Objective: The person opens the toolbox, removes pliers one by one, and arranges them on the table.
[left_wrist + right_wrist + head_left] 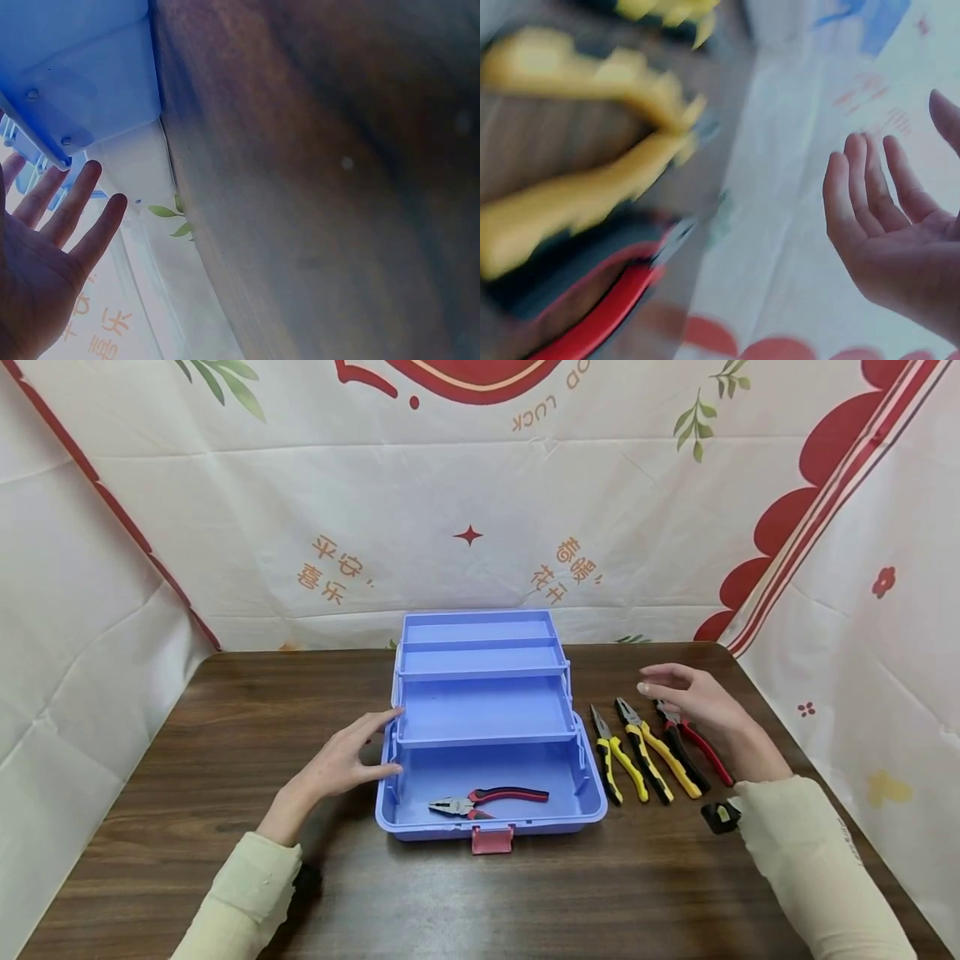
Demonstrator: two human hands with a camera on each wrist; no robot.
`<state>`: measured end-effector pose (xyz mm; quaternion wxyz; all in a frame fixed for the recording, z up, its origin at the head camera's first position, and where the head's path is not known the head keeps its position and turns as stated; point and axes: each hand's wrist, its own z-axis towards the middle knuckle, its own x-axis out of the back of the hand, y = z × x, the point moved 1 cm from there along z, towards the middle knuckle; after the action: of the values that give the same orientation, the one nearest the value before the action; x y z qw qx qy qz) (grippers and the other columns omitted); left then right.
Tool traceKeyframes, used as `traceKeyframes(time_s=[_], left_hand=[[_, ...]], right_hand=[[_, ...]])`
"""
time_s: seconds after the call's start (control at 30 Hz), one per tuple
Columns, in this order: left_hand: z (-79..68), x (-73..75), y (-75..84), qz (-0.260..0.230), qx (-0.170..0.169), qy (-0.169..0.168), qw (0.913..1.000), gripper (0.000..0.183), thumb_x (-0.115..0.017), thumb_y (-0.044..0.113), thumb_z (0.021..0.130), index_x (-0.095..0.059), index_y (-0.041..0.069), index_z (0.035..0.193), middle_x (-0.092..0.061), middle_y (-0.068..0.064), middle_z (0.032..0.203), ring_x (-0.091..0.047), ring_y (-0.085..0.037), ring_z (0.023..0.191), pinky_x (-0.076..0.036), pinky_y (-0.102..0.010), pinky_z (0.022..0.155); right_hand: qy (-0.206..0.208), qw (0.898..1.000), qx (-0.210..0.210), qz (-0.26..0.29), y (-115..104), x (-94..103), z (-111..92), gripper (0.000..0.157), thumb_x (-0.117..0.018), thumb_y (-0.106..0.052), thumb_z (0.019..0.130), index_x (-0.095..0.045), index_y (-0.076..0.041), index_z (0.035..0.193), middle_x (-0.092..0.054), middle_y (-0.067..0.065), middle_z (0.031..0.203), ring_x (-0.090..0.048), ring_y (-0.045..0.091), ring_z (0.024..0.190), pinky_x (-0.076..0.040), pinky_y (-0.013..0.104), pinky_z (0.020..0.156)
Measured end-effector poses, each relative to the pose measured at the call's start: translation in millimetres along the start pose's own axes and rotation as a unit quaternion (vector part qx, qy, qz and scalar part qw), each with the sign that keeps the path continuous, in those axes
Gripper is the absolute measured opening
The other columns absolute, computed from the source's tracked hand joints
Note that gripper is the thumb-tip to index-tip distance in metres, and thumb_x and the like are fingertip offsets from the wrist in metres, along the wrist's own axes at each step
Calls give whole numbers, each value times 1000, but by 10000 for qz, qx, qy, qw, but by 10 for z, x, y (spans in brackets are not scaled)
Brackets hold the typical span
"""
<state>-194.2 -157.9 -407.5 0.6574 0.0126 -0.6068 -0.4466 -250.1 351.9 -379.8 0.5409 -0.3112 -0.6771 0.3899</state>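
A blue toolbox (390, 827) stands unfolded on the table, its stepped trays raised at the back. Red-and-black pliers (517, 794) lie in its bottom compartment. My left hand (337, 760) is at the box's left side, fingers extended by the tray edge; whether they touch it I cannot tell. In the left wrist view that hand (45, 262) has its fingers spread. To the right, my right hand (701, 697) hovers, holding nothing, above another red-and-black pair of pliers (708, 752). Beside those lie yellow-and-black pliers (648, 752) and yellow-and-black needle-nose pliers (606, 752).
The brown wooden table (225, 760) extends around the box. A pink latch (492, 841) hangs from the box's front. White printed cloth (465, 493) rises behind the table and along both sides. A black strap device (722, 817) is at the right wrist.
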Motion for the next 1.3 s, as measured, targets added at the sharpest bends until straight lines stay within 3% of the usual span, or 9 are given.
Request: traceKeyframes(time_s=[0.2,0.53,0.8,1.03,1.3], left_hand=[[-2,4,-5,-49,16,-5,10000,77,-71,39,72,-33,19,136,-41,-6,129,-43,-22,111,-37,-45,88],[-3,5,-7,-20,-98,3,9999,78,-69,44,72,-33,17,136,-43,-7,127,-45,-23,109,-38,-45,86],[-2,7,-13,-15,-102,46,9999,78,-67,47,72,-33,19,136,-43,-5,127,-46,-22,108,-38,-44,86],[-2,10,-11,-25,-17,14,10000,77,-67,47,73,-32,20,137,-42,-4,128,-44,-20,110,-37,-44,87],[1,6,-11,-16,-150,49,9999,77,-67,45,73,-34,18,136,-44,-6,127,-45,-21,109,-38,-44,86]], right_hand=[[-632,9973,236,283,-801,-385,-141,55,-59,-30,85,-40,0,127,-44,22,123,-53,23,100,-45,31,79],[-1602,9822,455,873,-1258,-878,44,52,-62,-23,84,-43,3,125,-48,23,116,-49,37,102,-43,42,81],[-2369,9648,515,1022,-1444,-1266,156,53,-63,-21,82,-43,5,124,-48,26,115,-49,37,102,-41,46,83],[-2990,9421,919,1206,-1522,-1536,197,51,-60,-17,84,-41,7,124,-48,28,113,-51,37,99,-43,43,82],[-3895,9053,1165,1226,-1578,-1823,194,42,-53,-8,87,-41,8,124,-52,26,110,-53,36,98,-42,43,83]])
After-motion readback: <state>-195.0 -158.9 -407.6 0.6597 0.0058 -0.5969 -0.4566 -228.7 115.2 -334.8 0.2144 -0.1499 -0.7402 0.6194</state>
